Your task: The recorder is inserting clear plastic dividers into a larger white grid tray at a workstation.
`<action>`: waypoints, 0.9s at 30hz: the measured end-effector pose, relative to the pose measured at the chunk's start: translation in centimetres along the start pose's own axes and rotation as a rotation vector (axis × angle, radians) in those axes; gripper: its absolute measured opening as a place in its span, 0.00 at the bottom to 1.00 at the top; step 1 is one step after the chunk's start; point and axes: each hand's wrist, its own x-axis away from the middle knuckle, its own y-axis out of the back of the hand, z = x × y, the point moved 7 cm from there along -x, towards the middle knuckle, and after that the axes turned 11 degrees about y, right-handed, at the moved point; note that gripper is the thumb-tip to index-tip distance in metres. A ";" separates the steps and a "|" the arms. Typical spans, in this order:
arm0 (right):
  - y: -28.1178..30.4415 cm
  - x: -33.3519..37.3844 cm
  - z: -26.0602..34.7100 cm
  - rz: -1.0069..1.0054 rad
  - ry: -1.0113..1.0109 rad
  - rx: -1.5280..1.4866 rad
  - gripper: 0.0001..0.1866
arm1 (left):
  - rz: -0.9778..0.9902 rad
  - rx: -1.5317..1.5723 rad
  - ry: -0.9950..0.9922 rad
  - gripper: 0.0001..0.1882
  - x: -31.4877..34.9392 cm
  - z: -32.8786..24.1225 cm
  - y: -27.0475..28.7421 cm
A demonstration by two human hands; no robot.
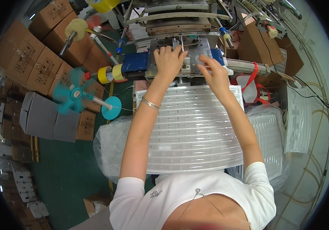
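Observation:
My left hand (168, 61), palm down, reaches onto the metal plate (201, 48) of a machine. Its bent fingers rest by the narrow slot in the middle, with the thumb spread to the right; anything under the fingertips is hidden. My right hand (216, 76) is held above the plate's right front edge, thumb and index finger apart, with nothing visible between them. Below my wrists lies a white ribbed plastic tray (195, 132) with rows of small, clear-looking pieces, too small to name.
A blurred teal fan (74, 93) stands left, before stacked cardboard boxes (34, 69) and grey boxes (43, 115). Tape rolls (105, 74) sit beside the machine. A machine bar (183, 17) crosses above the plate. A bagged tray (266, 138) and a red strap (253, 82) are at right.

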 end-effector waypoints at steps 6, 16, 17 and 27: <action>-4.0 -3.7 -0.8 0.104 0.189 0.354 0.09 | -0.121 0.377 0.120 0.17 4.9 1.4 5.0; -3.8 -2.6 -4.8 -0.132 0.072 0.225 0.15 | 0.006 0.691 0.506 0.13 12.3 7.1 6.8; -3.3 -2.0 -3.9 -0.122 0.066 0.222 0.15 | -0.016 0.729 0.521 0.13 12.9 7.3 7.3; -8.0 16.3 13.2 0.773 0.289 -0.247 0.12 | 0.110 1.516 0.951 0.14 15.6 8.7 5.6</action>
